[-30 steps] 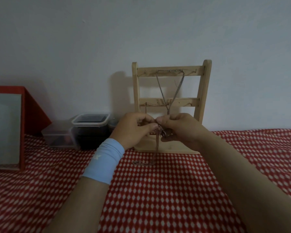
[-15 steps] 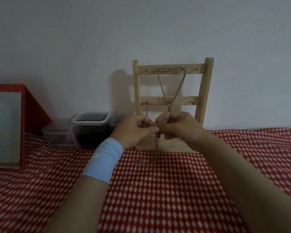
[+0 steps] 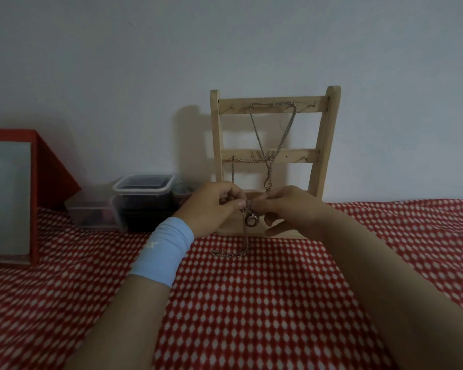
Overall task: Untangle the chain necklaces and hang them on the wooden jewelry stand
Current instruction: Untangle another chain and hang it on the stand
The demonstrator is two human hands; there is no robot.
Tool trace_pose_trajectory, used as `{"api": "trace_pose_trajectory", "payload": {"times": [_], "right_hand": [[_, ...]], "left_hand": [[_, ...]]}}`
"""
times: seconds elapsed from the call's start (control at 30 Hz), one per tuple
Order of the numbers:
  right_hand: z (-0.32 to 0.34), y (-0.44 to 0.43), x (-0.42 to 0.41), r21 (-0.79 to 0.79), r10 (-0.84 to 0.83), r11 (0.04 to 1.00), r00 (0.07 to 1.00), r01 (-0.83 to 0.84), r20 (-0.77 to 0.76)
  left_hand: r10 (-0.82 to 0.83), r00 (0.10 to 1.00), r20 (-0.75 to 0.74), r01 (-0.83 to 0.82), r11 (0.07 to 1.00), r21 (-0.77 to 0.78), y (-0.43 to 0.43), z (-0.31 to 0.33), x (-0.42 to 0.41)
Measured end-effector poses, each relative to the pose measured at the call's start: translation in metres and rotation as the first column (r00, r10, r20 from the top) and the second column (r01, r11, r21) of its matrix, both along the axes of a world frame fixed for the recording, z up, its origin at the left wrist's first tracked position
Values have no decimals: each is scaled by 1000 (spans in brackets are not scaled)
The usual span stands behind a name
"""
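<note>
Clear tub [image 3: 155, 194]: dark contents, unidentifiable | left hand [image 3: 211, 209]; right hand [image 3: 292, 212]: both pinch chain [image 3: 246, 236]

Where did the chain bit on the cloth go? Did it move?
No. The chain end still lies on the cloth, just in front of the wooden stand, as before.

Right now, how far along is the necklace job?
Done: a first chain hangs from the top rail of the wooden stand, and a second chain drapes along the middle rail; they meet there, possibly tangled. In hand: the left hand and right hand pinch a ringed chain before the stand, its tail on the checked cloth. Left: free that one and hang it.
</note>
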State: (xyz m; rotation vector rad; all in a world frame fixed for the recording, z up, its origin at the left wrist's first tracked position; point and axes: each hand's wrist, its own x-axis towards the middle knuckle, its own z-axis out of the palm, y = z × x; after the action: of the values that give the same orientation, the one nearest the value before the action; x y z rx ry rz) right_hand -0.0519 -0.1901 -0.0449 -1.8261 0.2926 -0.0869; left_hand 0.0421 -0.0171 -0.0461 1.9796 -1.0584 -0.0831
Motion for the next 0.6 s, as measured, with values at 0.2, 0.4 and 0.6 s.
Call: {"api": "trace_pose_trajectory", "payload": {"times": [0.2, 0.4, 0.6], "right_hand": [[-4, -1, 4, -47, 23, 999, 1000, -23, -12], [-7, -1, 5, -33, 37, 999, 998, -38, -47], [-8, -2, 6, -47, -89, 995, 988, 83, -126]], "left_hand": [[-18, 1000, 4, 18, 999, -33, -1, -2, -4], [14, 1000, 26, -12, 996, -92, -2, -5, -5], [77, 987, 143, -76, 997, -16, -9, -12, -5]]}}
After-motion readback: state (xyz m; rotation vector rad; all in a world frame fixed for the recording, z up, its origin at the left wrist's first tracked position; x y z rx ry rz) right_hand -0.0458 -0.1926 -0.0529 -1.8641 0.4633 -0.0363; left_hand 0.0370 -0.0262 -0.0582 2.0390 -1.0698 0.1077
